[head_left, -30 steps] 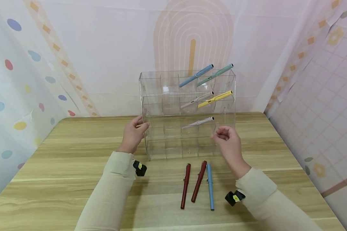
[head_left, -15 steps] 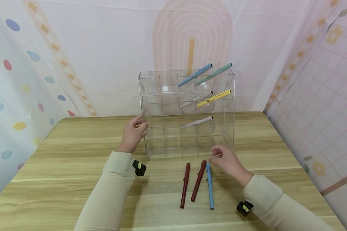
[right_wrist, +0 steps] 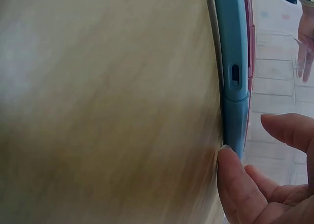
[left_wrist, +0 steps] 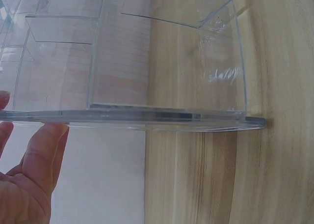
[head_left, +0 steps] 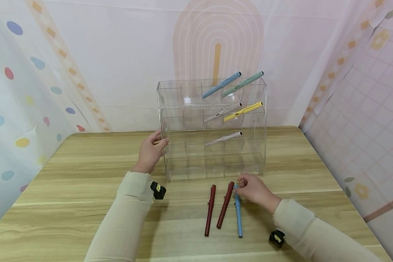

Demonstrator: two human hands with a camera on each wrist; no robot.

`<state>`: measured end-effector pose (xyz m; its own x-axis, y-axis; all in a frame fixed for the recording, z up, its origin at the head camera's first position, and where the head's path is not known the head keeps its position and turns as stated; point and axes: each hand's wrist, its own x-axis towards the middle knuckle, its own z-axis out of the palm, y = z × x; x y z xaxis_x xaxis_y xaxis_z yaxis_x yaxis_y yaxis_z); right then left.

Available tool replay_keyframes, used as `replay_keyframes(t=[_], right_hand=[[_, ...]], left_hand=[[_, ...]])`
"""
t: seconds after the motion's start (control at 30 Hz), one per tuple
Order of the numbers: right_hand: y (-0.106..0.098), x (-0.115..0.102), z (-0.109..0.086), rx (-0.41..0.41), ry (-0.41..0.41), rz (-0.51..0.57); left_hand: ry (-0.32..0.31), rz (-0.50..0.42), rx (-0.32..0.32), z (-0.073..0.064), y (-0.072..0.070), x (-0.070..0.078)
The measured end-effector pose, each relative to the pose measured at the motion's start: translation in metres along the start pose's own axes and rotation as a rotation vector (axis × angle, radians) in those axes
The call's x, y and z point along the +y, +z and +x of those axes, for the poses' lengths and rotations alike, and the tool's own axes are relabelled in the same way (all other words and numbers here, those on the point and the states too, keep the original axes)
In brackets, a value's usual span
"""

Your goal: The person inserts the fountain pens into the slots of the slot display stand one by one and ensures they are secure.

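Observation:
My left hand grips the left side panel of a clear acrylic pen rack; in the left wrist view its fingers and thumb lie on opposite faces of that panel. By the rack's lower right corner, my right hand is over the upper end of a light blue pen on the table. A fingertip reaches the pen's edge in the right wrist view, while the thumb stands apart from it. Left of it lie two dark red pens, one close by, one farther left.
Several pens lean in the rack's right-hand compartments: blue and green on top, grey and yellow below, pale pink on the third tier. Patterned cloth hangs behind the wooden table.
My right hand has come down from the rack's right side to the upper end of the light blue pen. The left hand has kept its hold on the panel.

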<state>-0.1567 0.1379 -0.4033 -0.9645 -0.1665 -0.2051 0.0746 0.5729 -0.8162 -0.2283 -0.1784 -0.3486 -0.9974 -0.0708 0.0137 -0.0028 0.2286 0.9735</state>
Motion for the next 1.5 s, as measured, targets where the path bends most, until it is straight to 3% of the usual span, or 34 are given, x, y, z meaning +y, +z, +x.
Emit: replay_keyframes(t=[0.93,1.5], right_hand=[[0.005,-0.006,0.009,-0.021,0.024,-0.209],[-0.014,-0.009,0.002,-0.05,0.05,-0.005]], left_hand=[[0.002,-0.001,0.002,-0.001,0.0,0.0],[0.019,0.007,0.008,0.001,0.001,-0.001]])
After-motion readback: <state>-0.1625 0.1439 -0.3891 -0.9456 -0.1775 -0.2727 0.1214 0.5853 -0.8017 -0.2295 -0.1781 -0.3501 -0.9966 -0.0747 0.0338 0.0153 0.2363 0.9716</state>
